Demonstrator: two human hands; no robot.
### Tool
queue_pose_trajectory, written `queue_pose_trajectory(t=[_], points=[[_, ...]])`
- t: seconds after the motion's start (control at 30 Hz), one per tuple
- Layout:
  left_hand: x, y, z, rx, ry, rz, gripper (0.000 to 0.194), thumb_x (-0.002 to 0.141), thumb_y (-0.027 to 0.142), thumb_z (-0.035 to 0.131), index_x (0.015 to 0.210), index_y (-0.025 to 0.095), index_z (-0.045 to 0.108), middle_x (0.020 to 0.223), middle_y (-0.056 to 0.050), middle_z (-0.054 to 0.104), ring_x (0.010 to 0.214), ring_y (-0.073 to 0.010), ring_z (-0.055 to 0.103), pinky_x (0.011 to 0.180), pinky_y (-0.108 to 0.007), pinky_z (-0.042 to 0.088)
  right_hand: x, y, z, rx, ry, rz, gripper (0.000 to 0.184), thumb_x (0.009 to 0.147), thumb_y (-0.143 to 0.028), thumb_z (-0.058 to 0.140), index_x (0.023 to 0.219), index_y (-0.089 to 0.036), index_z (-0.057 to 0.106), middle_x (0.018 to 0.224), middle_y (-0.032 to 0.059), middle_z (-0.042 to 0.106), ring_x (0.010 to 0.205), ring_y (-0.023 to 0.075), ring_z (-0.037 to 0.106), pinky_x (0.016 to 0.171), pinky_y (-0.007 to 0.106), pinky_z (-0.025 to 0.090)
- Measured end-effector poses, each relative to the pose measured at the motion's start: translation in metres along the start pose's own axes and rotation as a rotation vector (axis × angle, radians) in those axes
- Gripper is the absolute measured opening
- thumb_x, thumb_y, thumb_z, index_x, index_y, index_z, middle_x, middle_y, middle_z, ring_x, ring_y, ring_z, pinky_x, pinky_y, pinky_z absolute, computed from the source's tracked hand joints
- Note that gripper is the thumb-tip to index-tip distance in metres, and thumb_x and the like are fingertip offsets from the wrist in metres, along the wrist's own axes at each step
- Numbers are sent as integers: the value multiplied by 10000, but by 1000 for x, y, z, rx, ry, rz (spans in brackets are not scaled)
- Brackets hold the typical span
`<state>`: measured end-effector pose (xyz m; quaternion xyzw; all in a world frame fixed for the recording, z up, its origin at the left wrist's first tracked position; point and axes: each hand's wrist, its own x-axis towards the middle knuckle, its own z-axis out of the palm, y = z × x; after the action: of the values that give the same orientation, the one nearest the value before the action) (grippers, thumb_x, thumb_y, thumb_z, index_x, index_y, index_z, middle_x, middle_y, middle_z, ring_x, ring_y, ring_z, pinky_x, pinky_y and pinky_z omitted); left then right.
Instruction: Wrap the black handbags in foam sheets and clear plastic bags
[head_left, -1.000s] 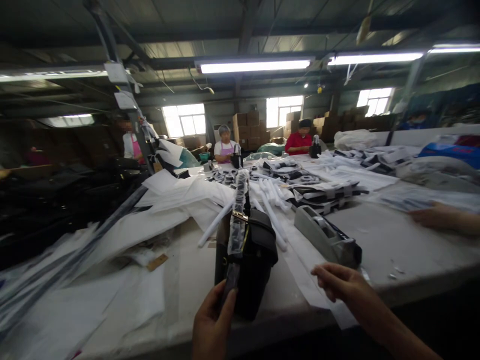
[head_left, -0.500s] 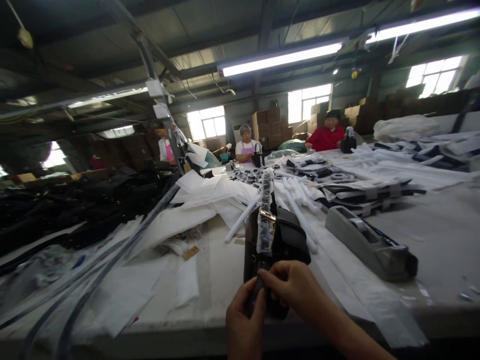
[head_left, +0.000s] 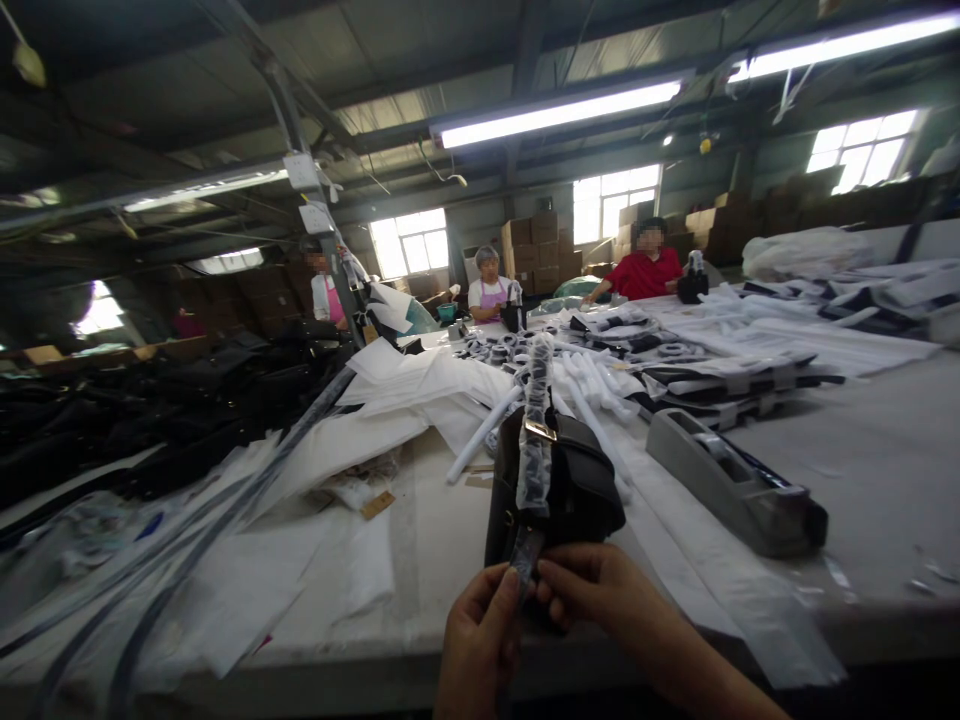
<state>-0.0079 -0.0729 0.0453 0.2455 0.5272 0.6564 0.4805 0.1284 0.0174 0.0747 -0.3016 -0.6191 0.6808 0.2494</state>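
Observation:
A black handbag (head_left: pixel 577 480) stands near the table's front edge, its strap (head_left: pixel 534 480) running down the side, partly wrapped in clear bubbly plastic. A gold buckle (head_left: pixel 540 430) sits on the strap. My left hand (head_left: pixel 484 620) is closed on the strap's lower end, thumb on top, where a shiny clear film shows. My right hand (head_left: pixel 592 590) meets it from the right, thumb and fingertips pinched at the strap's edge; what exactly lies between those fingertips is hidden. To the right rests a grey tape dispenser (head_left: pixel 735 485).
White foam sheets (head_left: pixel 337 460) spread at left, and white foam tubes (head_left: pixel 592 410) lie behind the bag. Black strips with white wrapping (head_left: pixel 735 385) are stacked at right. Dark bags (head_left: pixel 187 400) pile up far left. Across the table sit co-workers, one in a red top (head_left: pixel 641 272).
My right hand has come from near the tape dispenser to the strap beside my left hand. The view has turned and tilted. The co-worker in red has reached out an arm.

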Motion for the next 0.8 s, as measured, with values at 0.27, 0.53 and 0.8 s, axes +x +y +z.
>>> queue_pose_trajectory(t=[0.27, 0.53, 0.8], points=[[1, 6, -7, 21, -78, -96, 591, 576, 703, 795, 733, 169, 595, 390, 127, 319, 331, 0, 153, 333, -141, 125, 1, 11, 14, -229, 169, -74, 359, 829, -510, 612, 750, -185, 745, 589, 17, 678, 528, 159, 607, 523, 238, 450], [4, 5, -4, -10, -147, -149, 628, 508, 719, 816, 716, 179, 573, 377, 121, 365, 295, 5, 165, 311, -151, 124, 2, 16, 29, -317, 303, -194, 309, 877, -438, 527, 781, -208, 709, 761, 32, 722, 763, 227, 672, 671, 271, 485], [0, 2, 2, -14, -162, -132, 614, 530, 716, 810, 697, 173, 575, 397, 69, 481, 297, 1, 205, 317, -148, 157, 9, 14, 30, -366, 303, -80, 274, 815, -363, 510, 662, -197, 666, 559, 20, 652, 494, 191, 616, 459, 258, 414]])
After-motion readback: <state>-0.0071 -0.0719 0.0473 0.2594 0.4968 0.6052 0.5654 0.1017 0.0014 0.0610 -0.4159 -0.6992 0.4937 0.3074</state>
